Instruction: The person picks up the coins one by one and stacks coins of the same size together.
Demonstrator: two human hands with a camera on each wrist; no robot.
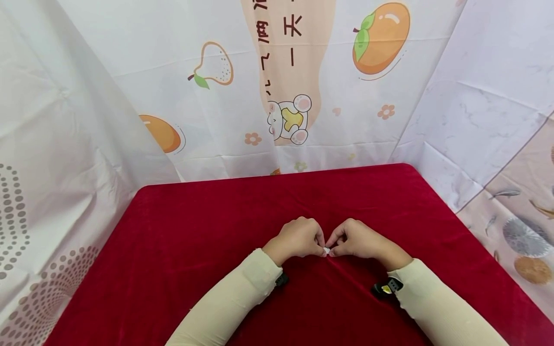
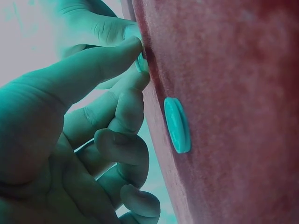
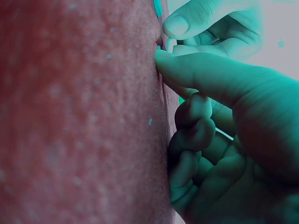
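Near the middle of the table, my left hand (image 1: 298,238) and right hand (image 1: 361,240) meet, thumbs and forefingers pinching a small white piece (image 1: 326,250) from opposite sides. Only a sliver of this piece (image 2: 139,62) shows between the fingertips in the left wrist view, so its kind is unclear. Close to the left hand, a small round, flat disc (image 2: 177,125) with a grooved rim lies on the cloth; it looks teal in that tinted view. The head view does not show the disc, and the left hand probably covers it. The other fingers of both hands are curled.
A red velvety cloth (image 1: 207,221) covers the table, with a fold running near the hands. Behind it hangs a white curtain (image 1: 216,120) printed with fruit, and more curtains stand at both sides. Dark wrist devices (image 1: 386,288) sit at the sleeve cuffs.
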